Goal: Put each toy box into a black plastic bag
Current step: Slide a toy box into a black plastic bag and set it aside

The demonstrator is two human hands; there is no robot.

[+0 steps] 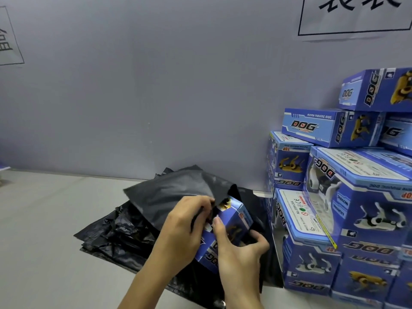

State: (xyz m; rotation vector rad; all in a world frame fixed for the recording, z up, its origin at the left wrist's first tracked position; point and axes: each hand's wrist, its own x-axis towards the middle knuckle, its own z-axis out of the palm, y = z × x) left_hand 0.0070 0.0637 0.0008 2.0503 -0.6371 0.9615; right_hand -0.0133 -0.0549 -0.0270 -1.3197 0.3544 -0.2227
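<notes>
**Blue "DOG" toy box held at the mouth of a black bag**

Both hands work over a heap of black plastic bags (116,233) lying on a pale table (44,241) against a grey wall (156,85). The right hand (240,257) grips a blue toy box (231,221) from below and the side, thumb laid up along its near face and fingers curled round its right edge. The box is tilted, its far end tucked under the raised edge of one black plastic bag (174,192). The left hand (185,226) pinches that bag's edge just above the box, fingers bent tight on the film. The box shows "DOG" in black and red letters, upside down, a yellow robot dog picture and a small red "TOP" mark.

To the right, just beside the bags, stands a stack of toy boxes (347,197) in the same blue. The upper ones read "DOG" and "FUNNY MOVING DOG"; one side panel reads "No.5599-30A", "MADE IN CHINA" and carries a CE mark and a red warning label. Others show "TOP", "MOVING" and "LIGHTING", with pictures of yellow or white robot dogs.

On the wall hang two paper signs, one at the upper right (356,16) and one at the left edge (9,36), each with large black characters cut off by the frame.
</notes>
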